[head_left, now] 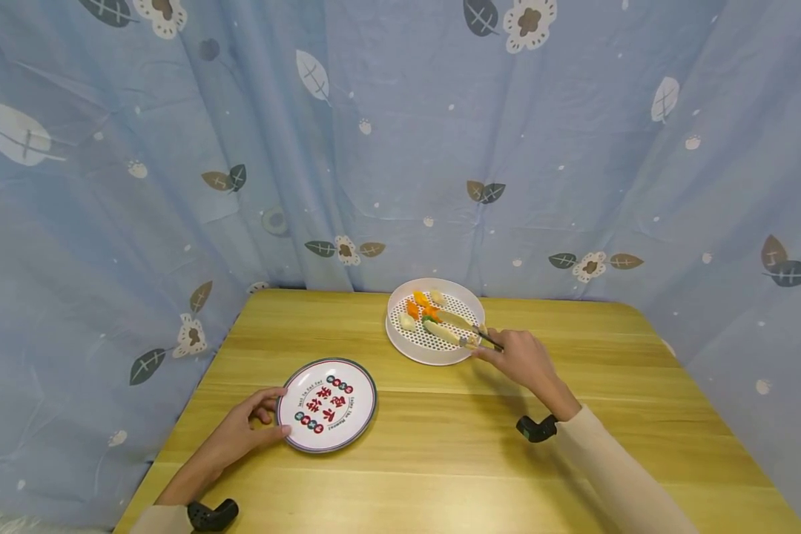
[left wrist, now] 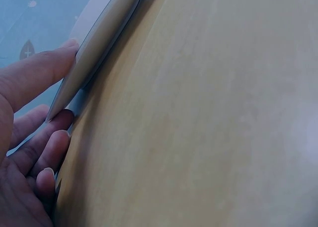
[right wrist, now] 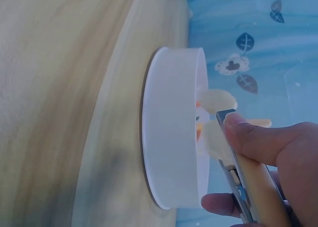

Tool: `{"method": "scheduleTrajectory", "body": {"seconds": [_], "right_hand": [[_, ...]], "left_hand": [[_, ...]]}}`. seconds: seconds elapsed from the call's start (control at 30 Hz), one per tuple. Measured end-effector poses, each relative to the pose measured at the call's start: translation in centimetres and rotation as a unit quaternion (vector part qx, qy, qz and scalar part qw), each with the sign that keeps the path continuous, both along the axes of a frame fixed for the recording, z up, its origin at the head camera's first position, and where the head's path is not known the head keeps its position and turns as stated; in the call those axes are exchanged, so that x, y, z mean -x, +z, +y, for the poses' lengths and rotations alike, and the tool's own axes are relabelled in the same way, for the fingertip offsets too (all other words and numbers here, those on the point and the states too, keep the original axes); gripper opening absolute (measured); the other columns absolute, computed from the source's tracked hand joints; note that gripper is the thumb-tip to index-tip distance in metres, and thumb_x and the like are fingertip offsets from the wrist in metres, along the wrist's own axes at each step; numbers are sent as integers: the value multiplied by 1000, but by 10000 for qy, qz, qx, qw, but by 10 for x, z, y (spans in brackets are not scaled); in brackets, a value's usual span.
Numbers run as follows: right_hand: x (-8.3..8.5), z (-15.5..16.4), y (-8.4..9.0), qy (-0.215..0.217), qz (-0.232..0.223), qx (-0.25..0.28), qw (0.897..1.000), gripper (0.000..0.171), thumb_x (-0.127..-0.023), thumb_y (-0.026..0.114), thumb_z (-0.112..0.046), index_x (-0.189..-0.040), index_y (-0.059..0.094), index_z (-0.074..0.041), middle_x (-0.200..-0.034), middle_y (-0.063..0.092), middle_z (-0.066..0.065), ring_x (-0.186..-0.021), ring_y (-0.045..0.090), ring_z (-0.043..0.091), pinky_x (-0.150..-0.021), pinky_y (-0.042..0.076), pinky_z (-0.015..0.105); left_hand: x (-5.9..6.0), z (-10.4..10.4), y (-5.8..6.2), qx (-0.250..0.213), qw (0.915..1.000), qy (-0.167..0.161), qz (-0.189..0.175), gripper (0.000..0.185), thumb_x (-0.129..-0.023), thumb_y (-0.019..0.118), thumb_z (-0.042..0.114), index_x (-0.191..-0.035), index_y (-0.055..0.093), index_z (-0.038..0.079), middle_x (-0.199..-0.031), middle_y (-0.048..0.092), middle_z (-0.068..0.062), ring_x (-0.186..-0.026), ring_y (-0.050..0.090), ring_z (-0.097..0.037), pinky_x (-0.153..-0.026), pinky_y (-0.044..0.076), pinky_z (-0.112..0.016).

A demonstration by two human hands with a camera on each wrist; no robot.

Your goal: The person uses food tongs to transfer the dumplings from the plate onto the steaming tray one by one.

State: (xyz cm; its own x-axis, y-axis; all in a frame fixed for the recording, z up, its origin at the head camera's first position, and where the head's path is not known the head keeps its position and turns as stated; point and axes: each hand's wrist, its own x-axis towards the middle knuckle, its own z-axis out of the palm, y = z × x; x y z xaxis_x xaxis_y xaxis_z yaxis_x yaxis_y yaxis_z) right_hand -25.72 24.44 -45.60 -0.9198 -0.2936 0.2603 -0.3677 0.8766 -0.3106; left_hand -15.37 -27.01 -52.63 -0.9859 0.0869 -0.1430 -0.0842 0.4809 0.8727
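Wooden table point(head_left: 454, 445) is carrying everything, with a blue leaf-printed curtain point(head_left: 400, 148) hanging close behind it. Taking the white perforated tray point(head_left: 400, 343) as the landmark, it is sitting toward the table's far edge, and pale dumplings with orange and green pieces are lying inside it. Near of it and to its left, a printed plate point(head_left: 327, 404) is lying flat and bare. Reaching in over the tray's near right rim is the right hand point(head_left: 517, 360), its fingers clamped around a pair of tongs point(head_left: 470, 334) whose tips are closing on a pale dumpling point(head_left: 440, 331) toward the middle of the tray; the right wrist view is showing thumb and fingers pressing the tong arms together, though whether the piece is firmly caught I cannot tell. The left hand point(head_left: 243, 430) is steadying the plate, thumb on its rim and fingers curled under the edge, pinching it lightly. By my reading, the pick-up from the tray is under way; the next move is calling for a steady squeeze, a clean lift over the tray's wall, and a carry to the plate without the slippery piece sliding out.
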Motion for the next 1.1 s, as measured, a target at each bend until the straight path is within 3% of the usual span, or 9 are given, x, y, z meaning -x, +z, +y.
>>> {"method": "scheduleTrajectory", "body": {"seconds": [0.13, 0.37, 0.6, 0.8, 1.1], "right_hand": [[-6, -3, 1, 142, 246, 30, 9996, 56, -87, 81, -47, -130, 73, -11, -59, 33, -6, -52, 31, 11, -49, 28, 30], [-19, -15, 1, 228, 442, 387, 9980, 60, -84, 84, -45, -132, 71, -11, -68, 58, -5, -53, 36, 9, -49, 32, 30], [-30, -30, -5, 481, 559, 499, 9960, 61, -83, 83, -51, -129, 74, -13, -67, 52, -13, -55, 36, 6, -51, 32, 27], [-44, -44, -17, 791, 490, 634, 9936, 59, -84, 81, -54, -126, 75, -13, -73, 56, -19, -58, 41, 4, -54, 37, 25], [-64, -65, -34, 1350, 434, 628, 9879, 64, -85, 78, -57, -132, 72, -15, -80, 63, -14, -63, 47, 3, -58, 42, 22]], "left_hand": [[0, 1, 2, -4, 10000, -2, -23, 75, -81, 90, 30, -145, 55, 13, -119, 55, -11, -100, 48, -24, -81, 42, -30], [0, 0, 0, -54, 10000, -23, -44, 76, -81, 90, 31, -145, 54, 14, -118, 55, -11, -100, 47, -25, -80, 42, -30], [1, -1, 0, -77, 9999, -36, -53, 74, -82, 89, 30, -145, 53, 13, -119, 54, -12, -99, 47, -25, -80, 41, -30], [1, -2, 0, -98, 9999, -61, -37, 74, -82, 89, 30, -145, 53, 14, -119, 53, -12, -99, 46, -25, -79, 41, -31], [2, -1, 2, 64, 10000, -15, -44, 76, -81, 90, 33, -145, 54, 15, -119, 54, -11, -99, 46, -24, -76, 39, -30]]}}
